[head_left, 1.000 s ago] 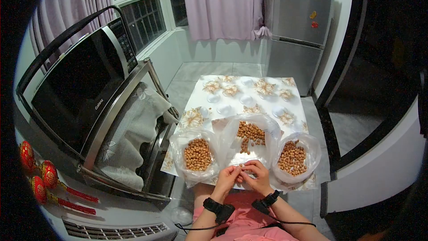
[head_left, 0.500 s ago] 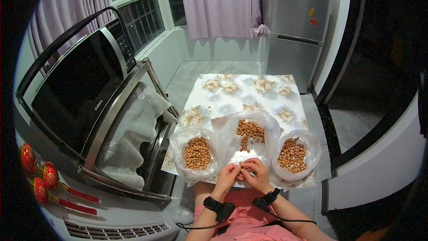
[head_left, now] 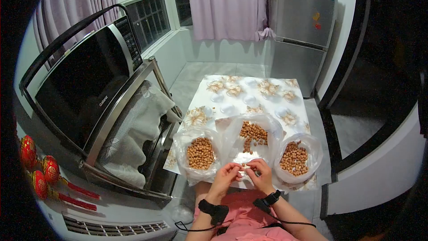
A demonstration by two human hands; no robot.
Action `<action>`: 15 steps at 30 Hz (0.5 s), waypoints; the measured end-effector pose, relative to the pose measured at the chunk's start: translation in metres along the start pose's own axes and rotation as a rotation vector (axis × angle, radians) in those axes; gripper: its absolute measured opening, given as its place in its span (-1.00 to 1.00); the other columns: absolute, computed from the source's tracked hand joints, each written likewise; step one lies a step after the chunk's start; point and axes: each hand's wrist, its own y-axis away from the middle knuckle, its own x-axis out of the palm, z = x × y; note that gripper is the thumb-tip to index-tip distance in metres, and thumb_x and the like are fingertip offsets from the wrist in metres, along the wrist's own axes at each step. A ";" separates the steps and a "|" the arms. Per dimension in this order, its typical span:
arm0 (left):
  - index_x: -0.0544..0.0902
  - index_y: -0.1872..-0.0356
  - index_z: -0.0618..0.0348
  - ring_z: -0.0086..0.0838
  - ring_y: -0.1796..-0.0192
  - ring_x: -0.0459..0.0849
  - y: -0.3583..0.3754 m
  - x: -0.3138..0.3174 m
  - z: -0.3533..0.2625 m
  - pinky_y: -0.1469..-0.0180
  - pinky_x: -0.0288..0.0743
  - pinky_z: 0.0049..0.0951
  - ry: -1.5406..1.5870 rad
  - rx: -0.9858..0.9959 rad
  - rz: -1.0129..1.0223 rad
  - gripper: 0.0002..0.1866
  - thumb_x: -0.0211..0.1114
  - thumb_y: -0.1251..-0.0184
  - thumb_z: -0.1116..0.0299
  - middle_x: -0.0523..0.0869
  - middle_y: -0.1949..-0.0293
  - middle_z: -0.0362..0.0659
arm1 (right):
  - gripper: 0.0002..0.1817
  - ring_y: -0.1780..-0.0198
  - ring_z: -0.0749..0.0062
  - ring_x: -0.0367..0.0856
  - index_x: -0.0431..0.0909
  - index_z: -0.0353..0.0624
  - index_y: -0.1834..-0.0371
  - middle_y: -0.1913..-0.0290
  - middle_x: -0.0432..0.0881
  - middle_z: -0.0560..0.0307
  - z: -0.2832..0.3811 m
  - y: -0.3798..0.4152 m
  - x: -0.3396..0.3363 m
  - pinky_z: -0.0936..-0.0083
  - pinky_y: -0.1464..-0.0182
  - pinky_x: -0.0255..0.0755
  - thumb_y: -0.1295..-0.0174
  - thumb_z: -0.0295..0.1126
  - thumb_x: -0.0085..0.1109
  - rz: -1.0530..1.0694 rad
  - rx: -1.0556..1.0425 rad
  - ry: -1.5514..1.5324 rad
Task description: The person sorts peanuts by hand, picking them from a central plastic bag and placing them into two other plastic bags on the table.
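Note:
My left hand (head_left: 226, 177) and my right hand (head_left: 260, 175) meet at the fingertips over the near edge of the middle plastic bag. Both are closed in a pinch around a small brown nut (head_left: 243, 165), mostly covered by the fingers. Just beyond them, the open middle bag (head_left: 232, 140) holds a loose heap of brown nuts (head_left: 254, 132), with bare white bottom showing at the near side. A left bag (head_left: 216, 139) holds more brown nuts (head_left: 200, 153), and a right bag (head_left: 314, 151) holds another pile of nuts (head_left: 294, 158). Their exact kind is too small to tell.
The low table (head_left: 240, 90) has a floral cover. A microwave (head_left: 84, 85) stands on a metal rack (head_left: 154, 69) at the left, draped with a cloth (head_left: 129, 138). Behind the table are a curtain (head_left: 227, 6) and a fridge (head_left: 298, 31). Black wrist straps (head_left: 214, 212) carry cables.
My fingertips have drawn slightly apart, and the small brown nut between them shows more clearly. The whole view has shifted a little with my head. The bags stay where they were.

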 end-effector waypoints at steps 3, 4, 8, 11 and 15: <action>0.66 -0.05 0.25 -0.60 0.32 0.68 0.009 -0.012 -0.029 0.27 0.56 -0.62 -0.043 0.140 -0.097 -0.78 0.28 -0.57 0.33 0.74 0.29 -0.21 | -0.83 0.18 0.39 0.71 0.75 -0.15 0.12 0.10 0.67 0.09 0.001 0.001 -0.001 0.51 0.21 0.63 -0.22 -0.46 0.41 -0.018 -0.006 0.039; 0.66 -0.01 0.23 -0.60 0.33 0.68 0.010 -0.016 -0.039 0.28 0.56 -0.63 -0.018 0.172 -0.150 -0.80 0.28 -0.57 0.32 0.74 0.31 -0.21 | -0.83 0.20 0.40 0.71 0.75 -0.15 0.13 0.10 0.67 0.09 0.001 0.001 0.000 0.52 0.22 0.62 -0.22 -0.45 0.41 -0.014 0.000 0.032; 0.66 0.10 0.18 -0.62 0.37 0.64 0.005 -0.034 -0.053 0.30 0.52 -0.65 0.106 0.291 -0.322 -0.84 0.30 -0.57 0.29 0.71 0.38 -0.24 | -0.84 0.22 0.41 0.70 0.76 -0.14 0.13 0.12 0.67 0.10 0.001 0.001 0.002 0.53 0.22 0.61 -0.23 -0.45 0.39 -0.013 0.004 0.010; 0.64 0.12 0.15 -0.62 0.38 0.62 -0.003 -0.045 -0.054 0.29 0.51 -0.66 0.188 0.316 -0.374 -0.85 0.30 -0.57 0.30 0.68 0.39 -0.26 | -0.85 0.23 0.40 0.71 0.76 -0.15 0.14 0.12 0.67 0.10 0.000 0.000 0.002 0.52 0.22 0.61 -0.23 -0.46 0.38 -0.022 0.007 0.018; 0.63 0.08 0.16 -0.61 0.35 0.63 -0.005 -0.050 -0.053 0.27 0.53 -0.64 0.205 0.329 -0.385 -0.85 0.31 -0.56 0.31 0.68 0.36 -0.26 | -0.85 0.24 0.40 0.71 0.76 -0.15 0.14 0.12 0.68 0.10 0.003 -0.001 0.001 0.52 0.23 0.61 -0.23 -0.46 0.37 -0.012 0.010 0.039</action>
